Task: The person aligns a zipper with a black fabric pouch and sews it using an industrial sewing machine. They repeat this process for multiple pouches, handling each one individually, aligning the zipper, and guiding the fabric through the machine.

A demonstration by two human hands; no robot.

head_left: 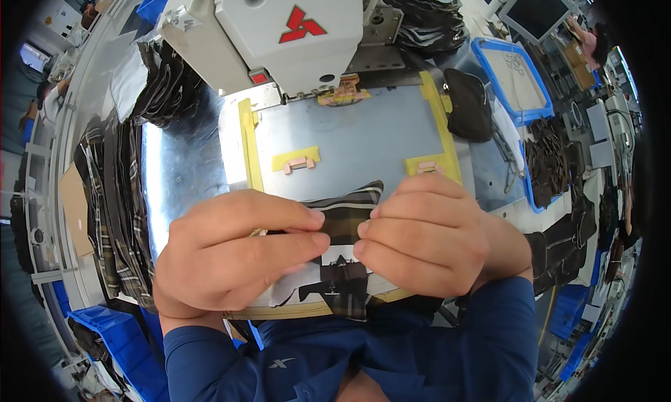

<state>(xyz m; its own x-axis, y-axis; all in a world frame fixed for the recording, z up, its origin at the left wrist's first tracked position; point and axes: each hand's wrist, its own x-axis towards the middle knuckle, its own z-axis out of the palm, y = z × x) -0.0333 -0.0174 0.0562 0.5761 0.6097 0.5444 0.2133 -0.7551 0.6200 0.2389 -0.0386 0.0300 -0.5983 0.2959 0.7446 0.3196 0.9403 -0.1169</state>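
My left hand and my right hand face each other at the front of a metal plate edged with yellow tape, their fingers closed on a dark plaid fabric piece. The fabric lies beside and over white material, with a small dark piece below my fingertips; I cannot make out exactly how these layers join. Two small pink blocks sit on yellow pads beyond my hands. A white sewing machine head stands over the back of the plate.
Dark fabric stacks and plaid pieces lie left, above a blue bin. Right are a dark pouch, blue trays, scissor-like metal tools and more dark pieces. Other people work at both sides.
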